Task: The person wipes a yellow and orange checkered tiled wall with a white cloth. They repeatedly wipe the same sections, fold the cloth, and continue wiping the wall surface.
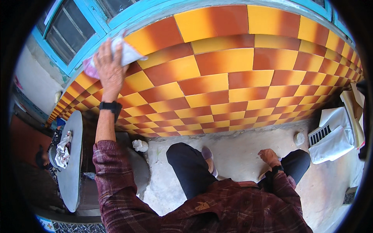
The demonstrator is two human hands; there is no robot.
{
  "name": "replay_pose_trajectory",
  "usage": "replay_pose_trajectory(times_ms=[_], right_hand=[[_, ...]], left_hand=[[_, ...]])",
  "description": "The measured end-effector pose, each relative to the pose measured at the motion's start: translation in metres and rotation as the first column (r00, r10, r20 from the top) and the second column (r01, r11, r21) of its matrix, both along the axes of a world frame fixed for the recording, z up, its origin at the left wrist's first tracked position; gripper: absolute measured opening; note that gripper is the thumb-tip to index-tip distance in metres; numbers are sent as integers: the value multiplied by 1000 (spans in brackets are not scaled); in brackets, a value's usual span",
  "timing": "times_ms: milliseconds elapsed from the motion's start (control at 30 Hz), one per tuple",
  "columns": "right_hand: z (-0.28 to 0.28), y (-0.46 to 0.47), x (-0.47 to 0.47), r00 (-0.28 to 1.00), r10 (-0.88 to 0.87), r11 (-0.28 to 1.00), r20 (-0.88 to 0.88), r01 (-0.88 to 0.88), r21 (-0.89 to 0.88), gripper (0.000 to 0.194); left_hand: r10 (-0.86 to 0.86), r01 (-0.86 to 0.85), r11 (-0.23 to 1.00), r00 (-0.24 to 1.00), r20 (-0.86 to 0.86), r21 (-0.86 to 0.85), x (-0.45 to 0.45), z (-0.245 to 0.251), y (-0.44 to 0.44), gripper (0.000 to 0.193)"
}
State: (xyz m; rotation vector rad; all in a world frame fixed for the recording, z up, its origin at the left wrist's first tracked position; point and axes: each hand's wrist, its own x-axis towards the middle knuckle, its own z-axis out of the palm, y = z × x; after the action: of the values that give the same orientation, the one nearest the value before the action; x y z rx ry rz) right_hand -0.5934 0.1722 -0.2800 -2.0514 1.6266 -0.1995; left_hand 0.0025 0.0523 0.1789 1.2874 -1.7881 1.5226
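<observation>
My left hand (109,71) is stretched up and forward to the tiled ledge beneath the window. It grips a white and pink cloth (129,52), which lies against the glazed tiles at the ledge's left part. The palm side and some of the cloth are hidden behind the hand. Yellow and reddish-brown wall tiles (211,81) spread below and to the right of it. My right hand (269,157) hangs low beside my right knee, fingers loosely curled, with nothing visible in them. A dark band is on each wrist.
A blue window frame (84,17) borders the ledge. At left stands a round grey table (70,180) bearing a crumpled cloth (63,150); a person (43,157) is beyond it. White sacking (335,145) and cardboard (351,110) lie at right. Crumpled white lumps (140,145) sit on the concrete floor (233,154).
</observation>
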Motion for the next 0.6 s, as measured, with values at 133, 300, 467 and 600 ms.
replay_pose_trajectory(times_ms=[133, 300, 467, 600], right_hand=[[-8, 0, 9, 999, -27, 998, 27, 26, 59, 20], [-9, -5, 23, 998, 35, 998, 45, -32, -50, 18], [-6, -10, 37, 994, 49, 996, 96, -41, -79, 17], [5, -11, 47, 989, 96, 989, 113, -82, -127, 18]], left_hand=[[5, -6, 994, 1000, -11, -111, 32, -9, 7, 104], [-54, 54, 997, 999, 6, -46, -22, -9, -9, 102], [-235, 225, 971, 958, 162, 74, -141, 0, -33, 94], [-275, 281, 959, 900, 338, 33, -252, 17, -49, 93]])
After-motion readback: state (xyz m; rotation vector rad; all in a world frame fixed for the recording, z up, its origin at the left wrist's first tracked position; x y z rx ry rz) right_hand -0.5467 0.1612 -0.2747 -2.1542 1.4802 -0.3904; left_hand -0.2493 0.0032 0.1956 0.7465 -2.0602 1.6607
